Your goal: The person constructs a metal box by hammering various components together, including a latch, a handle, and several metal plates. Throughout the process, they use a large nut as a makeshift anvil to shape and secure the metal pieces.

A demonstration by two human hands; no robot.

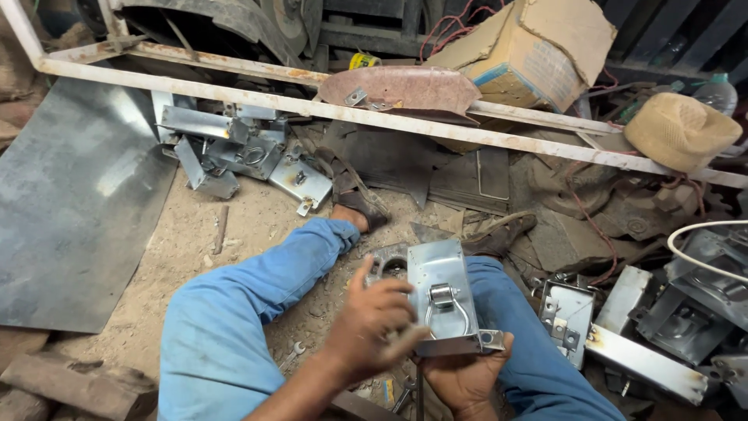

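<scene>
Large metal sheet (74, 203) far left on the sandy floor (234, 226), cardboard box (522, 47) far right, metal latch plate (446, 300) near centre over the lap, right hand (466, 378) gripping its near edge, left hand (372, 323) curled against its left side

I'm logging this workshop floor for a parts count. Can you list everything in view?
Metal box: one, silver, with ring handle, held over the lap.
Box pile: several, silver, upper left floor.
More boxes: several, silver, right.
Steel sheet: one, grey, left floor.
Rail: one, white, rusty, across top.
Carton: one, brown, top.
Cap: one, tan, upper right.
Legs: two, blue trousers.
Left hand: on the box's left edge.
Right hand: beneath the box.
</scene>
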